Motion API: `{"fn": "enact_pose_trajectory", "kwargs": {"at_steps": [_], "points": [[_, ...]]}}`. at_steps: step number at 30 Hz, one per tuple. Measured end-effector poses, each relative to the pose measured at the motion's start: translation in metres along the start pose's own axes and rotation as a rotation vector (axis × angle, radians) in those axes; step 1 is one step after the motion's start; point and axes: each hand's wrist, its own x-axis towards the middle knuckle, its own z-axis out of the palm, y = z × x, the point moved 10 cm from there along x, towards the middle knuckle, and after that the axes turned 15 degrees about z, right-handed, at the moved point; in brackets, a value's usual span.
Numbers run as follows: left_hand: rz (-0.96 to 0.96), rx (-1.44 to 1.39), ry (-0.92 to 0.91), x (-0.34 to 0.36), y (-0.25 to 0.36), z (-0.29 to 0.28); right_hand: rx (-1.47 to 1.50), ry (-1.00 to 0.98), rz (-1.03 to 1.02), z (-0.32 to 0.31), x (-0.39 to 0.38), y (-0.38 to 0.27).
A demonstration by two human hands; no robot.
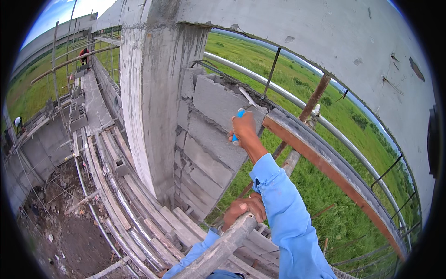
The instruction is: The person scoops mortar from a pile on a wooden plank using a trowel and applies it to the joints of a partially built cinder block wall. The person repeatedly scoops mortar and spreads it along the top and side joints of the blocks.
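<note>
My right hand (245,128) is closed round the blue handle (240,113) of what looks like a trowel. A thin, pale, pointed blade (247,96) shows just beyond the fist, over the top of the concrete block wall (211,135); the join between blade and handle is not clear. That arm, in a light blue sleeve, reaches forward across the view. Lower down, my left hand (241,211) grips near the upper end of a weathered wooden pole (227,249). The right forearm partly covers it.
A concrete column (148,102) stands left of the block wall, and a concrete beam (316,32) crosses overhead. A brown-edged steel beam (325,167) and a metal pipe (344,132) curve along the right. Scaffold planks (116,186) run left above rubble ground. A distant person (83,56) is on the scaffold.
</note>
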Motion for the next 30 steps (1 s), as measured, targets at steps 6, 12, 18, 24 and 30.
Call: {"fn": "enact_pose_trajectory", "kwargs": {"at_steps": [6,12,18,24,30], "points": [[0.055,-0.024,0.014,0.005,0.004,0.005,-0.297,0.110,-0.123,-0.036,0.021,-0.039],[0.045,-0.016,-0.019,0.007,0.005,0.006,-0.833,0.296,-0.259,-0.034,0.045,-0.044],[0.007,0.002,-0.016,0.011,0.008,0.006,-0.799,0.266,-0.345,-0.027,0.044,-0.066],[-0.020,0.016,0.007,0.014,0.011,0.005,-0.547,-0.007,-0.288,-0.004,0.029,-0.030],[-0.049,-0.006,0.036,0.013,0.011,0.005,-0.562,0.098,-0.179,0.017,0.082,-0.021]]}}
